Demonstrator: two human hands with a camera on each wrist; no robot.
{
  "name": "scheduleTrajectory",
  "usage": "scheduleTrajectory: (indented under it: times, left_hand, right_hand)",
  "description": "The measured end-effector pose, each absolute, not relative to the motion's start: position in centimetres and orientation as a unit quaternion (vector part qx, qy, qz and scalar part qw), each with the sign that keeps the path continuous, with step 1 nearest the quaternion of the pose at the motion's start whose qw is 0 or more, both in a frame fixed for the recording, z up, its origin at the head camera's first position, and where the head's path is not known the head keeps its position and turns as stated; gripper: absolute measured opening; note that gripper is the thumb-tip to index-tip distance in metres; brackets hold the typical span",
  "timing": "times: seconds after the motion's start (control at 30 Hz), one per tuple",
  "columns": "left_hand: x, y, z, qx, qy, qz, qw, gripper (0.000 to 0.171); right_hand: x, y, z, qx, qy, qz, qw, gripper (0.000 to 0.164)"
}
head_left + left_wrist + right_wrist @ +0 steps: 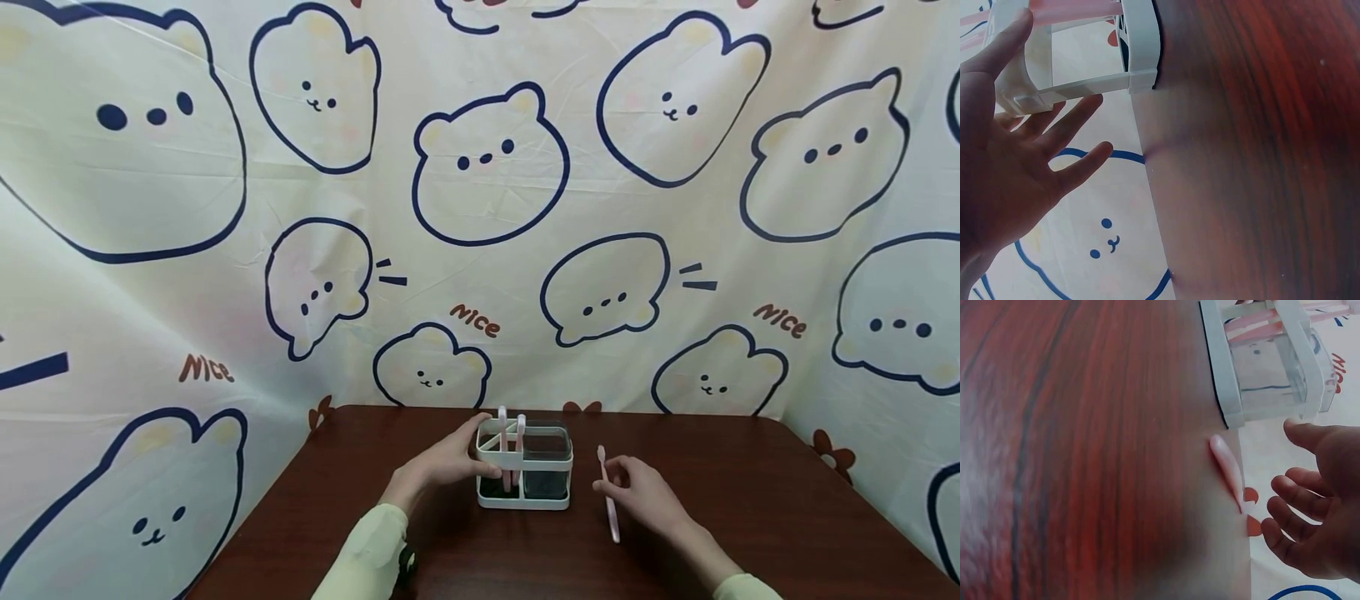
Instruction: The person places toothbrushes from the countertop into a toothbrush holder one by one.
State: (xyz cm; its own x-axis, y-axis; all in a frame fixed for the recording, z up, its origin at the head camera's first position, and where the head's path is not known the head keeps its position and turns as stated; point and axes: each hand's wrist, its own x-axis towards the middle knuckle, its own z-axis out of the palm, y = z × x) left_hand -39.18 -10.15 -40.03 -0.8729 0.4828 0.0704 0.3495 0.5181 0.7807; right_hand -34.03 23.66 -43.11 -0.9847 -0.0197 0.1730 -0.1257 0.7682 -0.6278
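A white toothbrush holder [523, 503] stands on the table, with two pink toothbrushes [503, 437] upright in its left section and a clear cup [546, 482] in its right section. My left hand [442, 461] grips the holder's left side, thumb at the front and fingers behind; the left wrist view shows the thumb [1013, 40] over the frame. To the right of the holder, another pink toothbrush [611, 515] lies on the table. Over it hovers my right hand [643, 492], fingers loosely bent; in the right wrist view they stand apart from the toothbrush [1227, 464].
The dark wooden table [300, 533] extends on both sides of the hands. Behind it and at its sides hangs a pale cloth [480, 283] printed with cartoon bears.
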Motion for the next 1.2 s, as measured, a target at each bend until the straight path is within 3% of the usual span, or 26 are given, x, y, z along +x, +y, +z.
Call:
scheduleTrajectory:
  times: [0.4, 0.9, 1.2]
  left_hand:
    - [-39.1, -10.0, -40.0, 0.242, 0.866, 0.43, 0.081, 0.089]
    - [-39.2, -10.1, -39.9, 0.233, 0.867, 0.432, 0.082, 0.09]
    - [-39.2, -10.1, -40.1, 0.23, 0.87, 0.43, 0.078, 0.091]
  right_hand:
    - [-34.2, 24.6, -44.2, 0.025, -0.931, 0.361, 0.042, 0.047]
    - [-34.5, 25.7, -44.4, 0.044, -0.932, 0.358, -0.025, 0.063]
    - [-34.7, 25.5, -44.7, 0.066, -0.94, 0.333, -0.034, 0.053]
